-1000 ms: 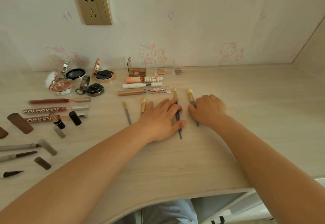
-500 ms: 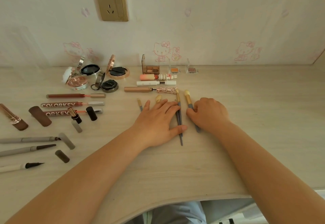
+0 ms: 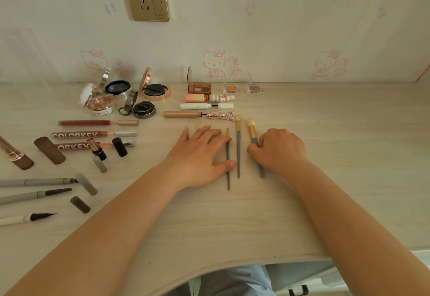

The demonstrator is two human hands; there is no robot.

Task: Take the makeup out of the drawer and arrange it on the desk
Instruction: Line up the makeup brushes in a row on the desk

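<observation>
Several makeup brushes with grey handles lie side by side on the pale wooden desk (image 3: 349, 156). My left hand (image 3: 200, 156) lies flat over two of them; only their tips (image 3: 199, 124) stick out past the fingers. Its thumb touches a thin brush (image 3: 228, 174). A longer brush (image 3: 238, 147) lies free between the hands. My right hand (image 3: 279, 151) has its fingers curled on the handle of the rightmost brush (image 3: 251, 130).
Open compacts (image 3: 100, 104) stand at the back left, an eyeshadow palette (image 3: 199, 87) and tubes (image 3: 197, 106) behind the brushes. Lip glosses (image 3: 76, 135), lipsticks, caps and eyeliner pens (image 3: 35, 182) fill the left side. A drawer handle (image 3: 299, 291) shows below the desk's curved front edge.
My left hand has slid slightly left, uncovering the thin brush and the longer one, which now lie between the hands. The right hand stays on the rightmost brush.
</observation>
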